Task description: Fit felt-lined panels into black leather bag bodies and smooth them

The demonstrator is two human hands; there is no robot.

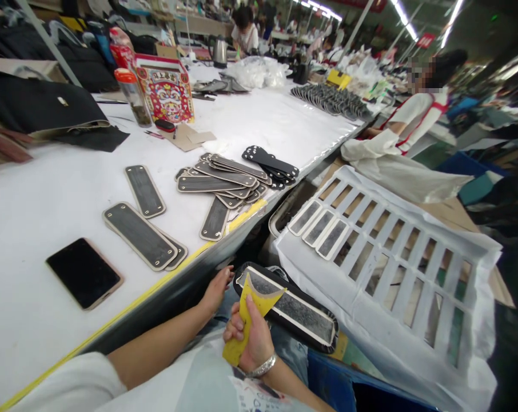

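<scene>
My right hand (254,337) is closed around a flat yellow piece with a curved, notched end (251,323), its thumb pressed on the front. Under that notched end, a long black padded panel (304,313) lies slanted over my lap, with a white border around a grey speckled middle. Beside the panel's left end is my left hand (216,293), fingers apart and slightly bent; whether they touch the panel I cannot tell. Left of my hands, on the table, lie grey strips with pale edges (141,236) and a pile of similar strips (218,180).
To the right, a white slotted frame (379,252) holds several grey strips at one end. A phone (85,273) lies on the white table (23,229). Farther back are a bottle (134,98), a red patterned box (167,88) and a seated person (417,117).
</scene>
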